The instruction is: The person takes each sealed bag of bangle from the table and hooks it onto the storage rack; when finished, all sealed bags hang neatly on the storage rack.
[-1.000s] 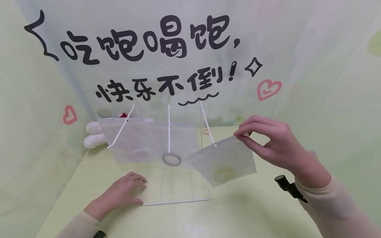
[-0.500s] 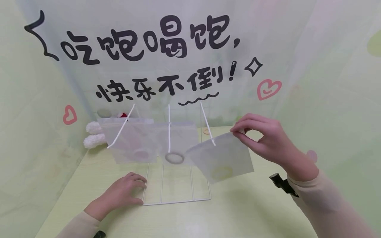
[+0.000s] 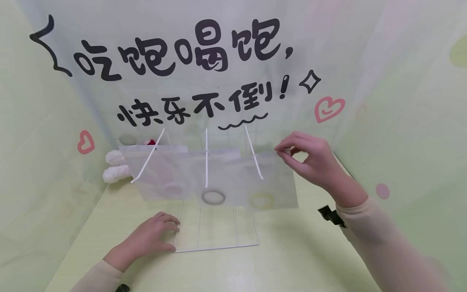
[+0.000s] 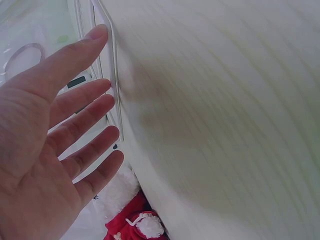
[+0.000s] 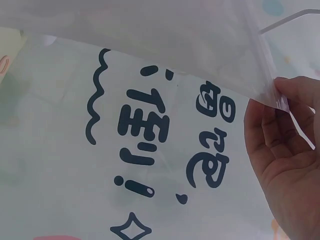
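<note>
A white wire rack (image 3: 215, 249) stands on the table with three long hooks pointing forward. From each hook hangs a clear plastic zip bag: the left bag (image 3: 153, 170) shows something round and pinkish, the middle bag (image 3: 224, 172) a grey ring, the right bag (image 3: 281, 174) a yellow ring. My right hand (image 3: 308, 158) pinches the right bag's top outer corner between thumb and fingers, also plain in the right wrist view. My left hand (image 3: 149, 235) touches the left side of the rack's base; in the left wrist view its fingers (image 4: 82, 127) reach straight to the wire.
Behind the left bag lies a fluffy white plush toy (image 3: 116, 172) with red on it. A translucent printed curtain (image 3: 233, 12) with black lettering and pink hearts closes off the back. The pale wooden table (image 3: 292, 259) extends in front of the rack.
My right hand has moved left and slightly up, sliding the right bag back along its hook; the bag now hangs straighter, level with the middle one. My left hand has stayed put.
</note>
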The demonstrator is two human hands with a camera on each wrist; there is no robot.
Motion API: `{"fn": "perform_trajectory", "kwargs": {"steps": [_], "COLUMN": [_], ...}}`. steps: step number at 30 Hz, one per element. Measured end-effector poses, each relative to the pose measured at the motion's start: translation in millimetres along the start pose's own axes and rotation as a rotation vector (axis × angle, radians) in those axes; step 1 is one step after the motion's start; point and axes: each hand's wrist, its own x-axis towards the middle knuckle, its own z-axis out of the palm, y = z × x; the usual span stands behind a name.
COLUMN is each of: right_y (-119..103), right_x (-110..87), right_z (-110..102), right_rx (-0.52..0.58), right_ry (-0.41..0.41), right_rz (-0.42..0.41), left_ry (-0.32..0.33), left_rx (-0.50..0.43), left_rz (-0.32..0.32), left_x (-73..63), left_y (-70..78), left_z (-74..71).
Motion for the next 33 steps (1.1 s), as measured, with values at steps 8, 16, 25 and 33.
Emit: {"fn": "perform_trajectory", "kwargs": {"steps": [8, 16, 25, 33], "right_y": [17.4, 25.4, 28.8, 32.0], "right_x": [3.9, 5.9, -3.7, -38.0], "right_z": [12.1, 20.1, 16.3, 4.2], "right_rx": [0.004, 0.01, 0.01, -0.03], "right_ry": [0.066, 0.089, 0.057, 0.07], "right_rz": [0.029, 0.074, 0.154, 0.267], "left_ry": [-0.012, 0.01, -0.019, 0.091], "left_rx": [0.017, 0.014, 0.018, 0.029], "left_rz": [-0.013, 0.013, -0.021, -0.104], "left_x": [-0.9, -2.2, -2.1, -6.4], "left_y": [-0.7, -1.3, 2.9, 6.9], "left_z": [0.7, -0.2, -3.3, -15.0]}}
